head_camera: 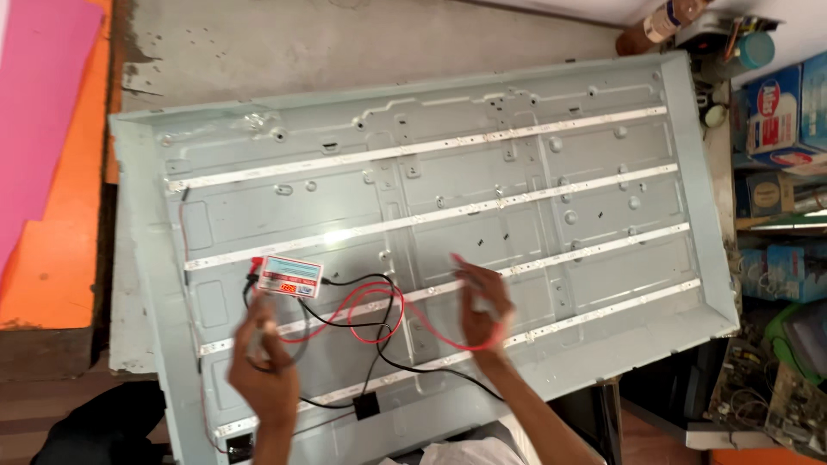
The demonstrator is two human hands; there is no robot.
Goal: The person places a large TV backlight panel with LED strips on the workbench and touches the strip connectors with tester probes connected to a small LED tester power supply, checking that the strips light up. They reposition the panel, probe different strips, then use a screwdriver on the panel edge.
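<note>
While the tester (290, 276) is lying on the panel (413, 215), the right hand (481, 303) is gripping a red probe (458, 261) and the left hand (261, 366) is pinching another; tips should be touching strip (551, 258) pads squarely.

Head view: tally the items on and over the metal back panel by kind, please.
White light strips: 5
Small tester box: 1
Red lead: 1
Black lead: 1
Hands, left and right: 2
Total: 10

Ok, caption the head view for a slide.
Left hand and right hand hold probes over LED backlight strips in a TV back panel, beside a small tester.
</note>
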